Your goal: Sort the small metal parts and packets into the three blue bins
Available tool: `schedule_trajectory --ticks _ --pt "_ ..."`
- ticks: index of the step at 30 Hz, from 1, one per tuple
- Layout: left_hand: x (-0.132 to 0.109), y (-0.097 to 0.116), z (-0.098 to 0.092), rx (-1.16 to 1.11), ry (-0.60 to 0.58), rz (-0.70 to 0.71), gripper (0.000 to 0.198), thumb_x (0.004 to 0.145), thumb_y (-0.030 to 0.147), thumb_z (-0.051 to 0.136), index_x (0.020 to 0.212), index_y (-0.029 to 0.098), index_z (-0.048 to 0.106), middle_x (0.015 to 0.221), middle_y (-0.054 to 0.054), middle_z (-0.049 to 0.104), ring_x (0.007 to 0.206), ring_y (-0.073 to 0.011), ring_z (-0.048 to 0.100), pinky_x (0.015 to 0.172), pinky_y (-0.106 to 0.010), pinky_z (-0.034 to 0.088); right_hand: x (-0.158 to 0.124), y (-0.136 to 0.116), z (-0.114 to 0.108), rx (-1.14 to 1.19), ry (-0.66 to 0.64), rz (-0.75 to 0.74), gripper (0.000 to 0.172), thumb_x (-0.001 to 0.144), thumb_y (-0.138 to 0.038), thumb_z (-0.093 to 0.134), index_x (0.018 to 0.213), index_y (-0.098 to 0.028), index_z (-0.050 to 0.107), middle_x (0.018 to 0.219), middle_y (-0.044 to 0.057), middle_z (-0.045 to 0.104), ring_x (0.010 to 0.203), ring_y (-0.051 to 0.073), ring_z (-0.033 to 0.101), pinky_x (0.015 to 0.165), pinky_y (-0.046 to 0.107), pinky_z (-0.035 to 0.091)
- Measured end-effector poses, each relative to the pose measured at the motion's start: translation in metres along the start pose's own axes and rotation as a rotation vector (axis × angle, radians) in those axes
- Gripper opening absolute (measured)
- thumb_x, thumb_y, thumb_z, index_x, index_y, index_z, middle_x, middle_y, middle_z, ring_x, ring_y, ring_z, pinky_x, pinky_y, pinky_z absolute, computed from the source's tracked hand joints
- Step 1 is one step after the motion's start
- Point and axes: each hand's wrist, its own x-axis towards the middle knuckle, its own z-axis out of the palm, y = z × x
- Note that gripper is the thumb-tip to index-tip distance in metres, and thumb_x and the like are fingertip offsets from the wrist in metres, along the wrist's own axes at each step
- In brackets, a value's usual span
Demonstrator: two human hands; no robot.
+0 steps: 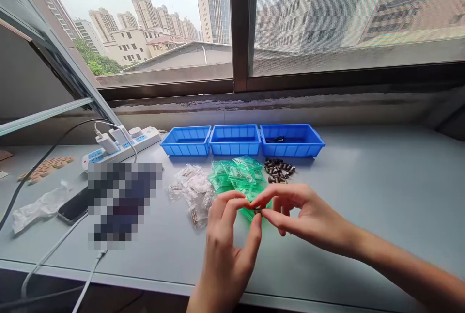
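Note:
My left hand (232,240) and my right hand (300,206) meet over the front of the table, thumbs and forefingers pinched together. Between their fingertips is a small dark metal fastener (257,211), mostly hidden by the fingers. Just behind my hands lies a heap of green plastic bags (241,172) with small parts inside. Clear plastic bags (194,184) of small parts lie to its left. To the right of the green heap is a loose pile of dark metal fasteners (279,170), some with wide round heads.
Three blue bins stand in a row at the back: a left bin (186,148), a middle bin (235,148) and a right bin (293,150) with a few dark pieces inside. At left are a power strip (147,136), cables, a phone (74,206) and crumpled plastic (39,209).

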Motion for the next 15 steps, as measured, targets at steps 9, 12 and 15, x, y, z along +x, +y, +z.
schedule_trajectory --ticks 9,12,15 --pt "-0.002 -0.003 -0.006 -0.092 0.218 0.035 0.016 0.091 0.018 0.047 0.105 0.023 0.054 0.095 -0.004 0.056 0.089 -0.0172 0.056 0.072 -0.030 0.050 0.010 0.015 -0.009 0.044 0.152 0.025 0.021 0.080 -0.036 0.063 0.084 -0.018 0.073 0.069 0.002 0.065 0.048 0.009 0.054 0.042 0.020 0.041" --pt "0.000 0.003 -0.011 -0.224 0.475 0.038 0.008 0.090 0.017 0.047 0.086 0.022 0.053 0.084 -0.002 0.048 0.081 -0.0161 0.053 0.070 -0.030 0.049 0.019 0.020 -0.017 0.088 0.279 0.018 0.025 0.075 -0.040 0.066 0.084 -0.018 0.073 0.072 0.003 0.067 0.047 0.008 0.052 0.040 0.021 0.041" --pt "0.000 0.008 -0.018 -0.257 0.510 0.057 0.009 0.091 0.019 0.048 0.084 0.023 0.052 0.079 -0.002 0.047 0.075 -0.0158 0.051 0.065 -0.030 0.049 0.028 0.023 -0.029 0.148 0.403 0.048 0.030 0.068 -0.044 0.070 0.083 -0.017 0.072 0.065 0.001 0.064 0.044 0.008 0.049 0.039 0.021 0.040"
